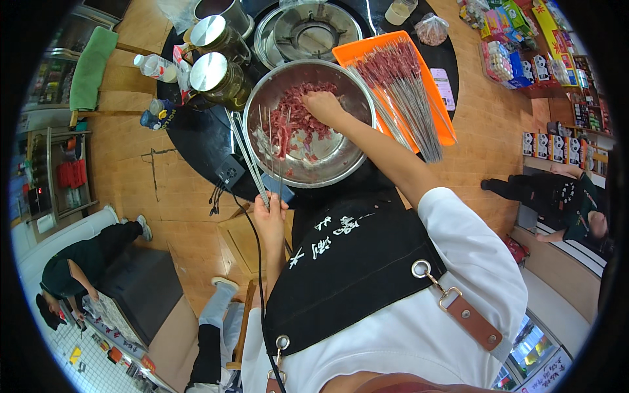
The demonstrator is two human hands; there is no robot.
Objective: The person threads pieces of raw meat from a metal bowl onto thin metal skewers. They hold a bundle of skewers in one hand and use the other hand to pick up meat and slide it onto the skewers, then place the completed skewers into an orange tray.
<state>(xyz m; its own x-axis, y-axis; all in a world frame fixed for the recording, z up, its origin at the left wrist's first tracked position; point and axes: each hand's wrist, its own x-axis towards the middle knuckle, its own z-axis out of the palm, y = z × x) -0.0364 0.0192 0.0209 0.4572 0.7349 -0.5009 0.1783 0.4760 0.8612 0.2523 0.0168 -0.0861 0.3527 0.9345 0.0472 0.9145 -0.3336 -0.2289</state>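
A large stainless steel bowl (339, 159) stands at the near edge of a black round table, holding small pieces of raw red meat (295, 105). My right hand (322, 106) reaches into it with curled fingers on the meat; the fingertips are hidden. Below the bowl's left rim, my left hand (270, 216) grips several thin metal skewers (248, 157). Some lean outside the bowl, while others extend over its inside, where a strip of meat (284, 137) hangs on one. An orange tray (446, 130) right of the bowl carries many metal skewers threaded with meat (393, 61).
Lidded glass jars (221, 78), a plastic bottle (156, 68) and a metal burner ring (314, 37) crowd the table. A phone (443, 88) lies beyond the tray. One cable (255, 240) runs past my left arm. Other people (93, 265) are at both sides.
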